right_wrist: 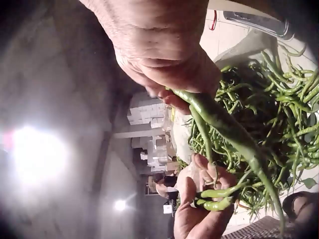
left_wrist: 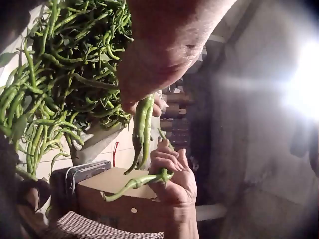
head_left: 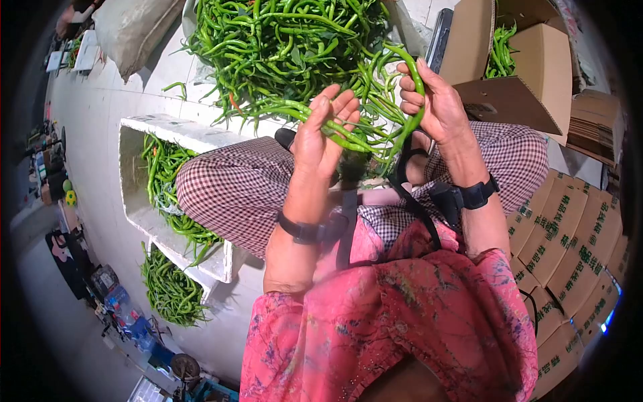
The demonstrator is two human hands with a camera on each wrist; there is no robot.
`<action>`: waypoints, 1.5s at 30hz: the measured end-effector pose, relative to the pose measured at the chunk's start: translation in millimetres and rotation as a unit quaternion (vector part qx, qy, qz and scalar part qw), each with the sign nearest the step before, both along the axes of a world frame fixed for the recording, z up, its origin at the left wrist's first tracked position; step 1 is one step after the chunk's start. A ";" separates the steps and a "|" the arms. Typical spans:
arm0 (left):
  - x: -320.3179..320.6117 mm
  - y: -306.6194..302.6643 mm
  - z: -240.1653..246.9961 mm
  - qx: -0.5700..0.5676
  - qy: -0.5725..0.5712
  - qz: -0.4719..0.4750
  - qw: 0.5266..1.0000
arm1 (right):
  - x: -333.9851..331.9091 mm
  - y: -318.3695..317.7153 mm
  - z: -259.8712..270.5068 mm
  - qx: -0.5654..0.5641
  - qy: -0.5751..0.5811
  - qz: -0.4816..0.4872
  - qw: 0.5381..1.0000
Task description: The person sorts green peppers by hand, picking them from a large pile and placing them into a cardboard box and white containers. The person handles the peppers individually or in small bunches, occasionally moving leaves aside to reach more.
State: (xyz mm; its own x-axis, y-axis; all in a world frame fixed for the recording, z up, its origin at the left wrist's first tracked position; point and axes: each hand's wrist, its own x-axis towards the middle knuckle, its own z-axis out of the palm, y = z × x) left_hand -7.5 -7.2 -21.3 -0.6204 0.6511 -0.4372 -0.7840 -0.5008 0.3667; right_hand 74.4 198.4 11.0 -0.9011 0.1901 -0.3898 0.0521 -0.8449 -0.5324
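Observation:
My left hand (head_left: 313,144) holds a few long green chili peppers (head_left: 348,143) across its palm, and the right wrist view shows their ends (right_wrist: 217,204) between its thumb and fingers. To its right, my raised right hand (head_left: 442,110) grips long green chili peppers (head_left: 416,79), with the fingers curled round them. One of these hangs down in a curve towards the left hand. In the right wrist view a thick pepper (right_wrist: 224,122) and a thinner one stick out below the right hand. Just beyond both hands lies a big heap of green chili peppers (head_left: 281,47).
A white foam box (head_left: 127,167) of peppers lies at the left, with more peppers (head_left: 171,288) below it. An open cardboard box (head_left: 516,104) holding peppers stands at the right. Flattened cartons (head_left: 569,248) lie at the lower right. A full sack (head_left: 137,30) is at the upper left.

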 end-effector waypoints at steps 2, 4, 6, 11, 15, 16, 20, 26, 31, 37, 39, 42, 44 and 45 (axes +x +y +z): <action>0.6 1.2 5.1 0.011 0.012 -0.009 1.000 | 3.1 -7.7 7.2 0.079 -0.055 0.022 0.995; 2.6 5.5 14.0 0.019 0.036 -0.026 0.999 | 6.4 -22.9 14.4 0.157 -0.077 0.070 0.982; 8.0 10.6 14.3 0.034 0.030 -0.029 0.999 | 6.1 -37.2 30.6 0.247 -0.116 0.160 0.949; 15.6 19.1 14.3 0.067 0.015 -0.029 0.997 | 3.3 -67.2 0.2 0.461 -0.089 0.178 0.865; 15.1 17.5 24.0 0.092 -0.011 -0.030 0.995 | 3.1 -62.5 -3.0 0.395 -0.117 0.174 0.894; 15.7 18.4 21.8 0.092 -0.011 -0.030 0.995 | 3.2 -59.4 -2.8 0.388 -0.146 0.193 0.889; 18.6 19.3 6.1 0.044 0.019 -0.068 0.997 | 3.0 -55.0 6.3 0.480 -0.129 0.242 0.834; 15.8 16.1 6.5 0.117 0.011 -0.096 0.988 | 7.9 -32.3 -8.9 0.195 -0.118 0.246 0.942; 21.8 19.0 0.0 0.018 0.006 -0.083 0.996 | 9.7 -46.9 -22.1 0.415 -0.073 0.279 0.863; 14.0 9.0 -0.8 -0.002 0.042 -0.076 0.996 | 14.0 -29.9 -10.5 0.162 -0.068 0.256 0.951; 9.6 -3.0 3.3 -0.143 0.093 -0.091 0.981 | 15.1 -29.0 -7.3 0.079 -0.054 0.173 0.980; 14.7 -12.1 14.7 -0.276 0.255 -0.217 0.901 | 17.0 -17.0 -14.7 -0.056 0.021 0.103 0.993; 26.6 -11.8 35.2 -0.387 0.451 -0.351 0.724 | 18.1 -12.4 -18.5 -0.114 0.094 0.115 0.982; 38.0 -17.2 9.9 -0.415 0.572 -0.325 0.629 | 17.1 -13.1 -19.7 -0.113 0.096 0.115 0.982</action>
State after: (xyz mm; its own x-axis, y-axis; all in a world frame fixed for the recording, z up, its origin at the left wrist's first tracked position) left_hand 30.5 -24.4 -11.3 -0.5591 0.7715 -0.3036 0.2894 0.5248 0.8005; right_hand 91.4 185.3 -8.8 -0.9710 -0.0988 -0.2176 0.1724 -0.9203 -0.3513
